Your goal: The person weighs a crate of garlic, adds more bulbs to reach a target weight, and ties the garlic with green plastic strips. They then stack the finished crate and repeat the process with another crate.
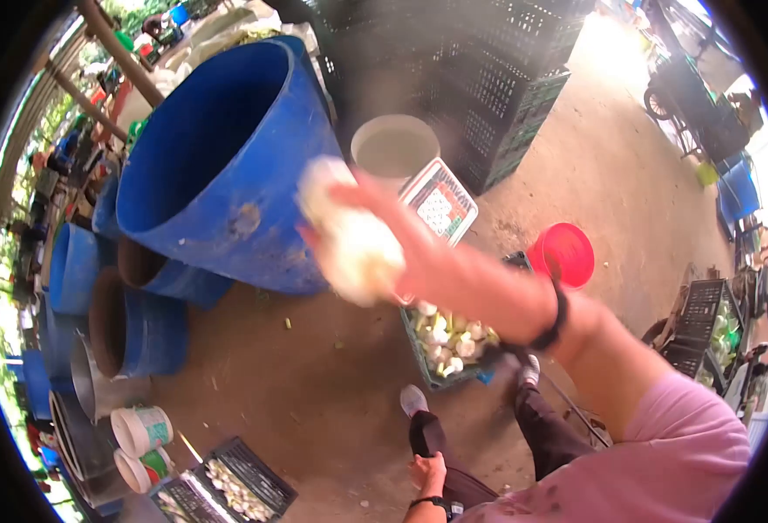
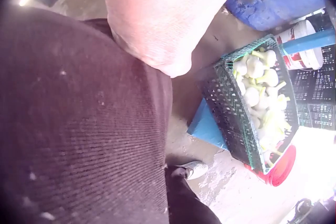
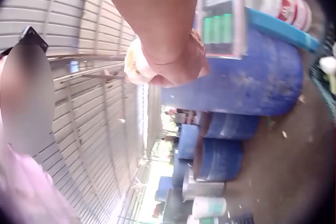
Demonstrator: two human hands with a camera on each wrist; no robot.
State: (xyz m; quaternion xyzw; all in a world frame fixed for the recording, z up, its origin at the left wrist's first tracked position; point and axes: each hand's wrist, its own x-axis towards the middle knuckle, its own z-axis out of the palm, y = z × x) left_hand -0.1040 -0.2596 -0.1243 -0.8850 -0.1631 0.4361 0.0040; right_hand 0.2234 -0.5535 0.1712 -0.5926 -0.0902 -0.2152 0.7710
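My right hand (image 1: 392, 228) is raised in front of the large blue barrel (image 1: 244, 218) and grips garlic bulbs (image 1: 359, 261), blurred in the head view. In the right wrist view, a pale bulb (image 3: 135, 65) shows past the fingers of that hand (image 3: 181, 66). Down by the legs, my left hand (image 1: 429, 473) rests on the dark trousers with nothing held in it. A dark plastic crate (image 2: 231, 113) of white garlic bulbs (image 2: 254, 69) with short green stems stands on the floor before the feet, below the right forearm.
A weighing scale's display panel (image 1: 440, 202) stands behind the right arm, beside a white bucket (image 1: 395, 146). Stacked black crates (image 1: 488, 96) rise at the back. A red bucket (image 1: 563, 254) is at the right. More blue barrels (image 1: 74, 268) and a garlic-filled crate (image 1: 262, 479) lie left.
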